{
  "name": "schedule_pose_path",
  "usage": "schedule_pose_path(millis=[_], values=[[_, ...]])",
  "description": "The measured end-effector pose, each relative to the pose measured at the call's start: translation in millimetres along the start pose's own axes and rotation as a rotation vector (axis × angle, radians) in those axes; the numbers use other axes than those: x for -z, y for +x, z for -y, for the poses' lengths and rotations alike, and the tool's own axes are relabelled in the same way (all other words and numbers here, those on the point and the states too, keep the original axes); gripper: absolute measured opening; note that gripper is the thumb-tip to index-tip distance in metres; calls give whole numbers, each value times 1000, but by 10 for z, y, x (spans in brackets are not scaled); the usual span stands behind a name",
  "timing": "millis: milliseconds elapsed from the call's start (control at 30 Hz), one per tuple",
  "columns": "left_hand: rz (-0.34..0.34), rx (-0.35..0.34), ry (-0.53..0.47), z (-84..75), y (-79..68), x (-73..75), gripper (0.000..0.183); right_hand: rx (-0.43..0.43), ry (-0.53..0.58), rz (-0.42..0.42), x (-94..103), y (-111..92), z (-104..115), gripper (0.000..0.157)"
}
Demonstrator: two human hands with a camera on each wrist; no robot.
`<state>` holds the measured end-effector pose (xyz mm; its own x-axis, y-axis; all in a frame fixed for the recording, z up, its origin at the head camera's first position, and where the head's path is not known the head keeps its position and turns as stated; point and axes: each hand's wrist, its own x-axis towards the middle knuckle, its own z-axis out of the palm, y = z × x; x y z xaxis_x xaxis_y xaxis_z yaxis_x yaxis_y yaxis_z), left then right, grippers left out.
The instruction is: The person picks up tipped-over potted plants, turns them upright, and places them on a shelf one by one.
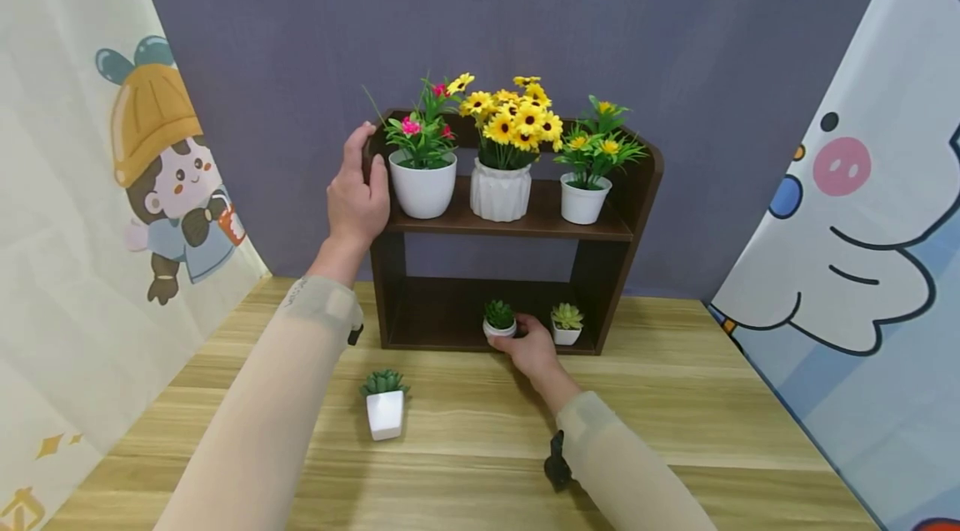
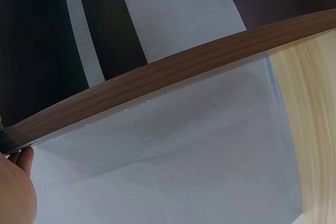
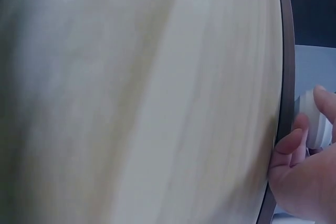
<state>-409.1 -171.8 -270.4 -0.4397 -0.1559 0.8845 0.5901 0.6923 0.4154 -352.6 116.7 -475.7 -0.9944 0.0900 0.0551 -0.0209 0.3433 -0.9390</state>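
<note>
A dark brown two-tier wooden shelf (image 1: 517, 224) stands at the back of the table. My left hand (image 1: 358, 196) holds its left side panel near the top; in the left wrist view only part of that hand (image 2: 18, 187) shows, by the panel edge (image 2: 157, 77). Low down, my right hand (image 1: 534, 348) pinches a small white round pot with a dark green succulent (image 1: 498, 320) at the bottom tier's front edge. The right wrist view shows the thumb and fingers around this white pot (image 3: 315, 121). Just right of the hand, a pale green succulent (image 1: 567, 323) sits in a square white pot.
On the upper tier stand a pink-flowered plant (image 1: 422, 181), yellow daisies in a ribbed white vase (image 1: 500, 191) and a yellow-flowered plant (image 1: 585, 199). A third succulent (image 1: 385, 410) in a white pot is on the table (image 1: 465, 464) in front. Printed cloths hang at both sides.
</note>
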Motion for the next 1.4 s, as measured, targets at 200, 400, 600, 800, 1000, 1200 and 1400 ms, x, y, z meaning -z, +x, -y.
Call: schedule_pose_path(millis=[200,400,600,800,1000,1200,1400], values=[[6,6,1,0,-6,-1,48,-1,1,31,38,-40,-14,82],[13,12,-2,-17,-11,7,48,-31,59,65,124,-130,-10,84],[13,14,-4,-19,-5,6,48,-80,94,109,234,-274,33,83],[19,13,-6,-25,-5,4,48,-97,97,160,305,-443,55,77],[11,7,-9,-18,-2,6,48,-100,99,221,305,-630,43,69],[16,5,-5,-14,2,10,48,-80,128,307,267,-806,49,66],[26,12,-4,-17,4,16,48,-66,150,415,238,-953,87,66]])
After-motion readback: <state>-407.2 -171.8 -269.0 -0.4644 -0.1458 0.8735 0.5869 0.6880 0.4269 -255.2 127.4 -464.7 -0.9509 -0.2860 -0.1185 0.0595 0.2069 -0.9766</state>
